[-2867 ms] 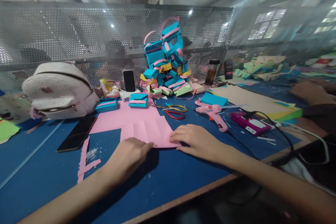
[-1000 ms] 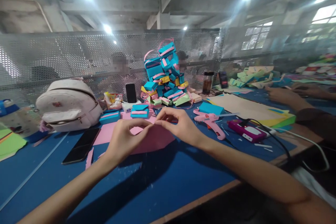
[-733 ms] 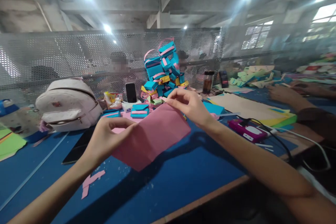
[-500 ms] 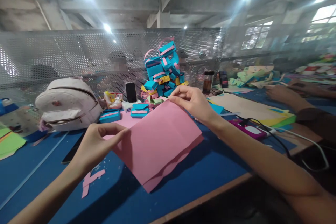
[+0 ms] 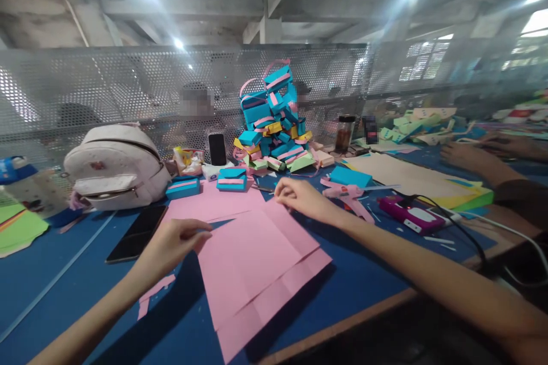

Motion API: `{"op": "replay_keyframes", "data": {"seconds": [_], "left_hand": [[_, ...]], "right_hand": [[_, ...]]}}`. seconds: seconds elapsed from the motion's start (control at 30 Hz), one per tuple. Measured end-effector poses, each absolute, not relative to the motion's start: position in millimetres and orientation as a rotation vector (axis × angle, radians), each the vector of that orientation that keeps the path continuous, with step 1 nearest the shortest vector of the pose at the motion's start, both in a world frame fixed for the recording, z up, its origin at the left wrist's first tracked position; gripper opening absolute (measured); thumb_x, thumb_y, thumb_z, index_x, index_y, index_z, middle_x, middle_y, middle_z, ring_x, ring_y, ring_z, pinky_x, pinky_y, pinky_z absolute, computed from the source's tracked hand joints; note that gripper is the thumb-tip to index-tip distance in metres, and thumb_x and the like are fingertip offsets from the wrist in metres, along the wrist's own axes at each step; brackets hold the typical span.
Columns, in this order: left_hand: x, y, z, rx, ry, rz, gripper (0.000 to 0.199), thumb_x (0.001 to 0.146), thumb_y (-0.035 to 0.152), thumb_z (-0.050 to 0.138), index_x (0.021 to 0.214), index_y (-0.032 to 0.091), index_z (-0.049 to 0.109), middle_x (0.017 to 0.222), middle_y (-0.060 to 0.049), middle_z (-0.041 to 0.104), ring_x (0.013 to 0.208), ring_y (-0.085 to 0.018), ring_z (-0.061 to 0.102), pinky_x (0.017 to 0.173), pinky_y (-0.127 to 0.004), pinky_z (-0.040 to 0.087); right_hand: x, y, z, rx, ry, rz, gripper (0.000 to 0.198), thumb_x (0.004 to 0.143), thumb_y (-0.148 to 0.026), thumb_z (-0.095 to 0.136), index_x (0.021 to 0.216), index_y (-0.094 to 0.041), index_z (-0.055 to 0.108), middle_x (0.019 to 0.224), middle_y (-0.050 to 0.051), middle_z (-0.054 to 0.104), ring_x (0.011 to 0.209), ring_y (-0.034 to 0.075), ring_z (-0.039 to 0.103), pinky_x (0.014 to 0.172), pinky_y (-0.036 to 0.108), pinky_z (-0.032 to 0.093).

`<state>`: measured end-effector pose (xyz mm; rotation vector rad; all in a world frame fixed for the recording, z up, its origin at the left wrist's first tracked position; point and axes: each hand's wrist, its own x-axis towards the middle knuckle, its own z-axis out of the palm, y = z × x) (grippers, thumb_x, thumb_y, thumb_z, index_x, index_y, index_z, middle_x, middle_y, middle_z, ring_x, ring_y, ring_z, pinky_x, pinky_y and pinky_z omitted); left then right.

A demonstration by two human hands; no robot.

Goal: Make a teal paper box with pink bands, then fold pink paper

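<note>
Pink paper (image 5: pixel 252 256) with faint creases spreads between my hands, low over the blue table (image 5: pixel 359 296). A second pink layer shows below its near edge. The fingers of my left hand (image 5: pixel 177 245) pinch the paper's left corner. At its far right corner, my right hand (image 5: pixel 306 201) is closed on the paper, thumb and fingers together. Another pink sheet (image 5: pixel 188 208) lies behind. Two small blue paper bags with pink bands, a left one (image 5: pixel 183 187) and a right one (image 5: pixel 232 180), sit at that sheet's far side. Pink scraps (image 5: pixel 154 293) lie beneath my left forearm.
A pile of blue paper bags (image 5: pixel 278 108) rises against the metal mesh screen. Left stand a white backpack (image 5: pixel 117 168) and a dark tablet (image 5: pixel 135 234). A pink glue gun (image 5: pixel 351 194), purple device (image 5: pixel 411 214) and cables lie right, near another person's hand (image 5: pixel 464 154).
The pink paper has come down toward the table and toward me, showing more of its lower layer. My right hand has lowered; my left hand has dropped slightly. The view has shifted a little.
</note>
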<state>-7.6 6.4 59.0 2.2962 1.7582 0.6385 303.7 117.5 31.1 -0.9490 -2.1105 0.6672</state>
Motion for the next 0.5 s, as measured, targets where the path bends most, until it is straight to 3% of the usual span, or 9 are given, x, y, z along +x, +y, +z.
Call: {"op": "replay_keyframes", "data": {"seconds": [0.07, 0.13, 0.17, 0.23, 0.33, 0.5], "left_hand": [[-4.1, 5.8, 45.7, 2.383, 1.78, 0.566, 0.036, 0.088, 0.033, 0.055, 0.118, 0.021, 0.071, 0.109, -0.012, 0.075, 0.103, -0.032, 0.069, 0.091, -0.045, 0.053], [4.3, -1.6, 33.3, 2.462, 1.757, 0.491, 0.045, 0.087, 0.032, 0.057, 0.13, 0.021, 0.063, 0.139, -0.014, 0.057, 0.129, -0.037, 0.053, 0.107, -0.056, 0.039], [10.4, -7.2, 28.1, 2.492, 1.717, 0.443, 0.052, 0.086, 0.035, 0.06, 0.135, 0.022, 0.058, 0.146, -0.012, 0.049, 0.134, -0.036, 0.047, 0.111, -0.056, 0.036], [24.8, -19.7, 20.4, 2.535, 1.611, 0.314, 0.069, 0.082, 0.045, 0.065, 0.145, 0.024, 0.046, 0.151, -0.01, 0.042, 0.138, -0.034, 0.043, 0.113, -0.053, 0.036], [46.4, -33.9, 15.8, 2.617, 1.494, -0.076, 0.074, 0.087, 0.045, 0.056, 0.152, 0.018, 0.033, 0.156, -0.013, 0.031, 0.143, -0.035, 0.034, 0.114, -0.053, 0.034], [63.7, -34.5, 12.9, 2.652, 1.504, -0.025, 0.066, 0.079, 0.017, 0.056, 0.144, 0.014, 0.046, 0.142, -0.02, 0.053, 0.129, -0.038, 0.052, 0.102, -0.052, 0.047]], "right_hand": [[304.3, 112.2, 18.2, -0.963, -2.185, 0.594, 0.019, 0.081, -0.019, 0.064, 0.1, -0.018, 0.063, 0.102, 0.009, 0.071, 0.088, 0.021, 0.068, 0.078, 0.036, 0.052], [306.4, 100.6, 12.1, -0.94, -2.264, 0.532, 0.04, 0.076, -0.018, 0.07, 0.115, -0.021, 0.063, 0.127, 0.011, 0.064, 0.115, 0.026, 0.06, 0.097, 0.043, 0.046], [307.6, 93.2, 11.0, -0.913, -2.331, 0.504, 0.048, 0.074, -0.02, 0.073, 0.121, -0.023, 0.062, 0.133, 0.01, 0.061, 0.123, 0.028, 0.056, 0.102, 0.044, 0.043], [309.3, 76.9, 11.0, -0.838, -2.534, 0.402, 0.057, 0.073, -0.029, 0.078, 0.127, -0.023, 0.061, 0.137, 0.01, 0.058, 0.128, 0.03, 0.052, 0.107, 0.045, 0.04], [310.3, 55.2, 11.6, -0.733, -2.753, 0.29, 0.059, 0.076, -0.037, 0.078, 0.13, -0.023, 0.06, 0.14, 0.011, 0.056, 0.13, 0.029, 0.05, 0.11, 0.043, 0.038], [311.3, 36.3, 14.8, -0.684, -2.841, 0.255, 0.059, 0.081, -0.034, 0.072, 0.135, -0.021, 0.056, 0.141, 0.011, 0.055, 0.132, 0.028, 0.049, 0.11, 0.044, 0.038]]}}
